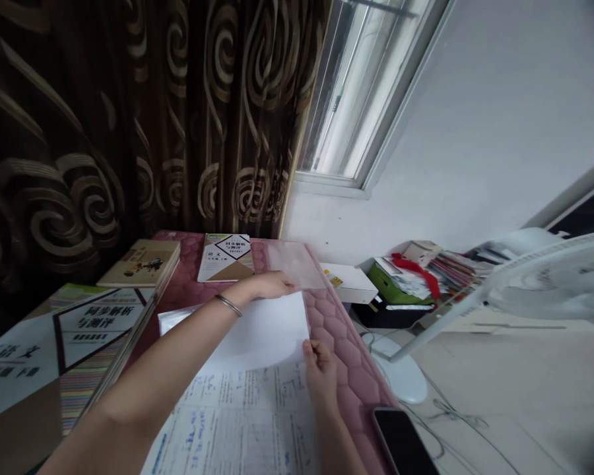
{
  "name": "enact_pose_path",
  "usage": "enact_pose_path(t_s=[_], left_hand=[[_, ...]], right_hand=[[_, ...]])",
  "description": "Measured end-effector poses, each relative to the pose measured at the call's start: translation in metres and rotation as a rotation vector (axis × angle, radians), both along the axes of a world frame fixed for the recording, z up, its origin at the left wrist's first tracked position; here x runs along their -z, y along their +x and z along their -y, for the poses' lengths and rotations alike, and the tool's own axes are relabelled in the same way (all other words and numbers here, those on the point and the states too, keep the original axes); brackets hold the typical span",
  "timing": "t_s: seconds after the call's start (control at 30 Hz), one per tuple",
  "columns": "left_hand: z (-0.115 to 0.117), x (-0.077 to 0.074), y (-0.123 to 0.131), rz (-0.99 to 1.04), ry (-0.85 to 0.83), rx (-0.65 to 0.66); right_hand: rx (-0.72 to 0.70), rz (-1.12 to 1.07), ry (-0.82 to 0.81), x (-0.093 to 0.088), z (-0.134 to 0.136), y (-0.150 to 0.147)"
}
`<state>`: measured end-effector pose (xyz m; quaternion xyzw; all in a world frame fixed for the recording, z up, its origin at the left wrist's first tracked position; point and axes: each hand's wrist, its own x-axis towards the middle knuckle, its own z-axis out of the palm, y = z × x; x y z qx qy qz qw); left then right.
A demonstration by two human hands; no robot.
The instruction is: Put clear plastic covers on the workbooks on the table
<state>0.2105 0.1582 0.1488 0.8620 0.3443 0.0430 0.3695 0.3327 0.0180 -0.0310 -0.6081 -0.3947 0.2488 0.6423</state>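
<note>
My left hand [271,284], with a silver bangle on the wrist, reaches across to the far right corner of a white paper sheet [267,333]. Its fingers are closed on the sheet's edge. Lower down, my right hand [321,371] pinches the right edge of the paper between thumb and curled fingers. The blank white side shows at the far end. Nearer to me lies a printed page [242,422] with blue handwriting, partly hidden by my left forearm.
A pink quilted surface [327,323] carries a workbook [225,257], a clear plastic sheet [290,260], stacked books [99,323] at left and a phone [403,442] at the right edge. Beyond stand a white fan [455,297], a white box [351,284] and piled papers. Cables [450,412] lie on the floor.
</note>
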Motion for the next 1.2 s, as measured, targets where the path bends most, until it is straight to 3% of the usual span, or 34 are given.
enact_pose_path(t_s=[0.23, 0.5, 0.67, 0.97, 1.2], left_hand=[[0.000, 0.001, 0.007, 0.000, 0.010, 0.016], [-0.001, 0.003, 0.007, 0.021, 0.019, 0.003], [-0.002, 0.004, 0.012, 0.035, 0.024, -0.006], [-0.009, 0.002, -0.001, 0.029, 0.017, -0.028], [-0.010, 0.009, 0.000, 0.035, 0.005, -0.029]], right_hand=[[0.006, -0.037, 0.049, -0.003, 0.001, -0.004], [-0.009, -0.103, -0.015, 0.010, -0.004, 0.000], [0.024, -0.088, 0.022, 0.004, -0.004, -0.003], [0.000, -0.109, -0.050, 0.003, -0.001, -0.001], [0.033, -0.050, 0.024, 0.010, -0.006, -0.001]])
